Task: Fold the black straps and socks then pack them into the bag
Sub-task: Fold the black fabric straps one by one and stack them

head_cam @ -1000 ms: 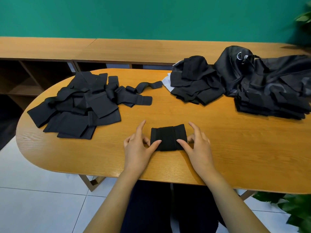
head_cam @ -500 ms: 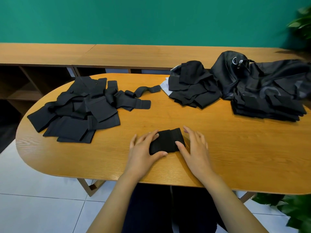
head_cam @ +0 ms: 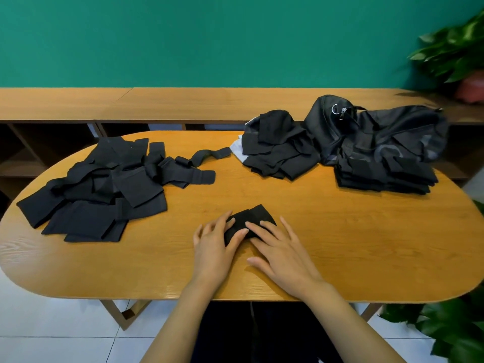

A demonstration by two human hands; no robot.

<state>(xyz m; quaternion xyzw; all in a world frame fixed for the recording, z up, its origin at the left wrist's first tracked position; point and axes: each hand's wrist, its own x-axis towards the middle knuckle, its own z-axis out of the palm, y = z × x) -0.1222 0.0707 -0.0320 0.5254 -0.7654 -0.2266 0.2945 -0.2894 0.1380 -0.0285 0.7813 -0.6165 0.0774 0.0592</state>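
A small folded black strap (head_cam: 255, 217) lies on the oval wooden table (head_cam: 340, 244) near its front edge. My left hand (head_cam: 213, 247) holds its left end, thumb over the top and fingers along the far side. My right hand (head_cam: 281, 251) lies flat beside it, fingertips pressing on the strap's right part. A loose heap of unfolded black straps (head_cam: 104, 184) covers the table's left side. A pile of black socks (head_cam: 277, 150) sits at the back middle. The black bag (head_cam: 372, 129) lies at the back right, with a stack of folded black pieces (head_cam: 385, 175) in front of it.
A long wooden shelf unit (head_cam: 183, 103) runs behind the table against the green wall. Potted plants stand at the upper right (head_cam: 455, 48) and lower right (head_cam: 450, 328). White tiled floor shows below the table's front edge.
The strap has been folded smaller and turned slightly. My left hand closed round its left end, and my right hand slid onto its top. The view shifted downward.
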